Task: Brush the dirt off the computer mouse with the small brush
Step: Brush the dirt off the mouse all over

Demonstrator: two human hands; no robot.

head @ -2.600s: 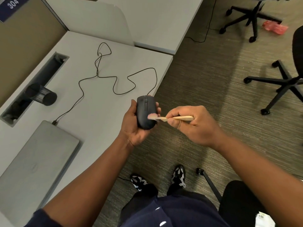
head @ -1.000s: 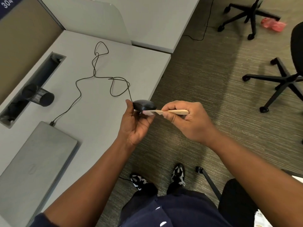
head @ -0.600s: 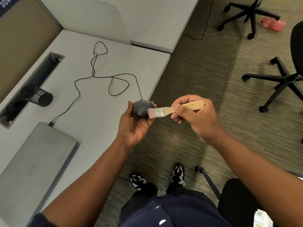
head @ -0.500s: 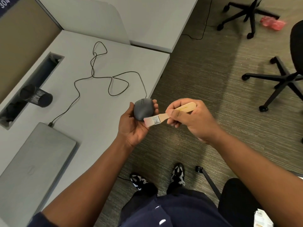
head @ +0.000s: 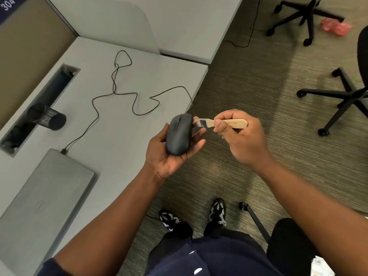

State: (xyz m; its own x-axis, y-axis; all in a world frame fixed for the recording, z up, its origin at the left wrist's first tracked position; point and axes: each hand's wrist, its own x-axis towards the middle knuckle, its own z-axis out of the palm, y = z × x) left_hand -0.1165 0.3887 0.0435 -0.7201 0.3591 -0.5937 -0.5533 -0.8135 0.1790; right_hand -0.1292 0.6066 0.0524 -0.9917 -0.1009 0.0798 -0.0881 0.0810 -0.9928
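My left hand holds a black wired computer mouse top side up, just past the desk's front edge, with the fingers curled round its right side. Its thin black cable loops back across the grey desk. My right hand pinches the pale wooden handle of a small flat brush. The brush's bristles are blurred and lie against the mouse's right flank, beside my left fingertips.
A shut grey laptop lies at the desk's near left. A black mesh cup lies on its side by the cable slot. Office chair bases stand on the carpet to the right. My shoes are below.
The mouse has turned in my left hand from tilted on end to top side up. The brush has moved from the mouse's near end to its right flank.
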